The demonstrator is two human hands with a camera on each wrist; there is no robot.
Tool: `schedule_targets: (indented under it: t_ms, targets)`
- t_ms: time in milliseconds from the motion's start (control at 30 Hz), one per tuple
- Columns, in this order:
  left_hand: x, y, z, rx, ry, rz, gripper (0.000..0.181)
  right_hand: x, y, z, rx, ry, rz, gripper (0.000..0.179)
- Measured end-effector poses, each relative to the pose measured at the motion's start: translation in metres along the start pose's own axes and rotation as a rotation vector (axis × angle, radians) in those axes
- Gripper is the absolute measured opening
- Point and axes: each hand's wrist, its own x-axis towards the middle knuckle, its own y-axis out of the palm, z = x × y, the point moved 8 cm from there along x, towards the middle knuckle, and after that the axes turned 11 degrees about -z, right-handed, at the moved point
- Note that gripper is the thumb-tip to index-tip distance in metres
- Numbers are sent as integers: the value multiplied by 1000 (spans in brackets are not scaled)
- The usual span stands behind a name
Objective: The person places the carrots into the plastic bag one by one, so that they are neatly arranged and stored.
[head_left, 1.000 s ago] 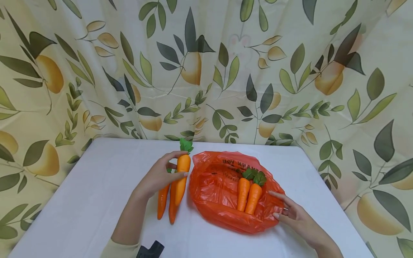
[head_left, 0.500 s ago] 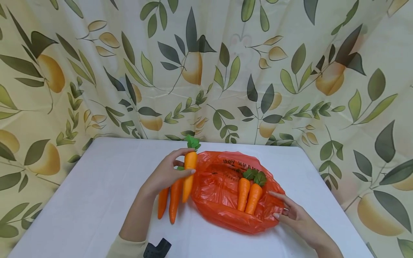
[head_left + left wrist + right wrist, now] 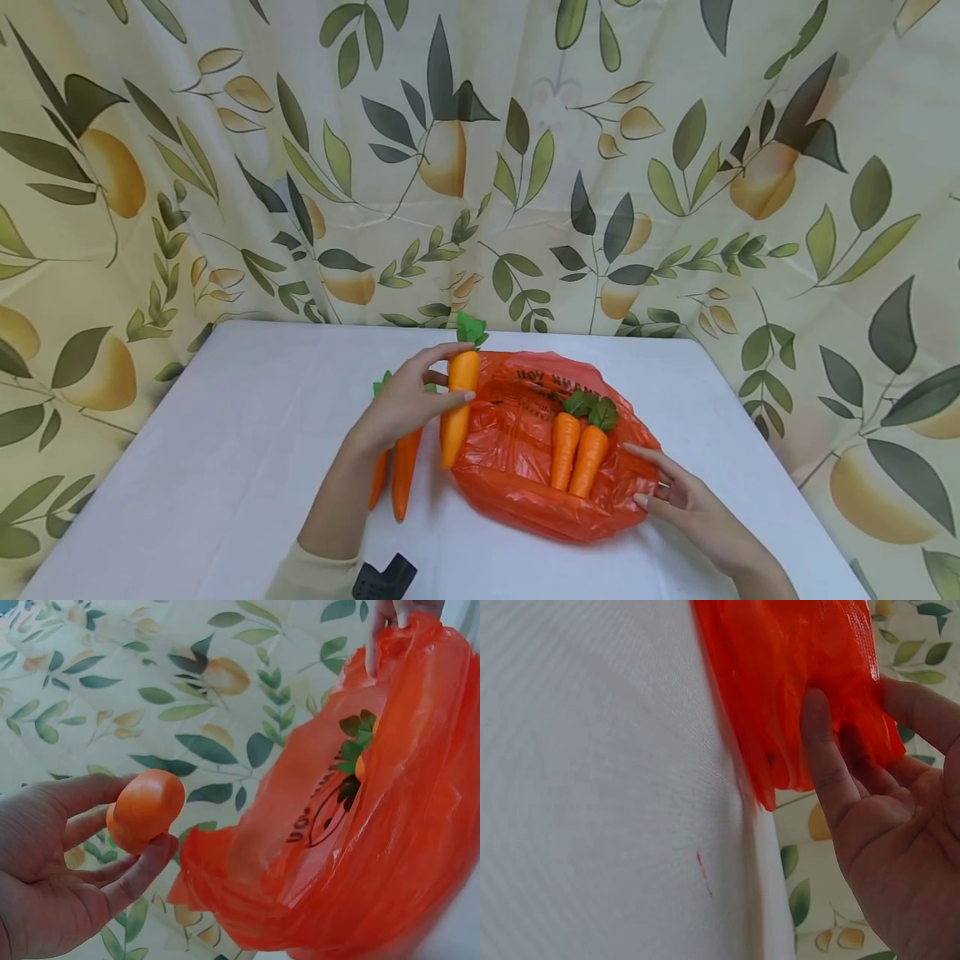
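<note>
My left hand [image 3: 405, 404] pinches an orange carrot [image 3: 462, 375] with a green leafy top, lifted at the left rim of a red plastic bag [image 3: 517, 492]. In the left wrist view the carrot [image 3: 154, 802] is seen end-on between thumb and fingers, apart from the bag [image 3: 360, 877]. Inside the open bag lie two carrots, a left one [image 3: 565, 450] and a right one [image 3: 589, 462], with dark green tops. My right hand [image 3: 690, 504] holds the bag's right edge; in the right wrist view its thumb and fingers grip the thin plastic [image 3: 780, 690].
Two more carrots, a nearer one [image 3: 405, 475] and one partly hidden [image 3: 379, 479], lie on the white-covered table [image 3: 225, 467] beneath and beside my left hand. A leaf-and-fruit patterned curtain [image 3: 480, 250] hangs behind the table's far edge.
My left hand has moved right with the carrot, from above the table carrots to the bag's left rim. The right hand and the bag look unmoved.
</note>
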Motion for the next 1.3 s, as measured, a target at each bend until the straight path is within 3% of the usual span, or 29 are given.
schedule_targets:
  t_ms: [200,700,967,1300]
  targets:
    - [1,15,-2,-31,-2,40,59,-1,0,1,11,25,-5,61]
    - [-1,44,-18,-67,27,114,58,-1,1,4,-14,-2,-31,60]
    - [2,58,-13,-36,2,115,57,-1,1,3,-5,27,-36,61]
    - [5,80,-10,-36,28,117,56,-1,2,3,24,41,-13,62]
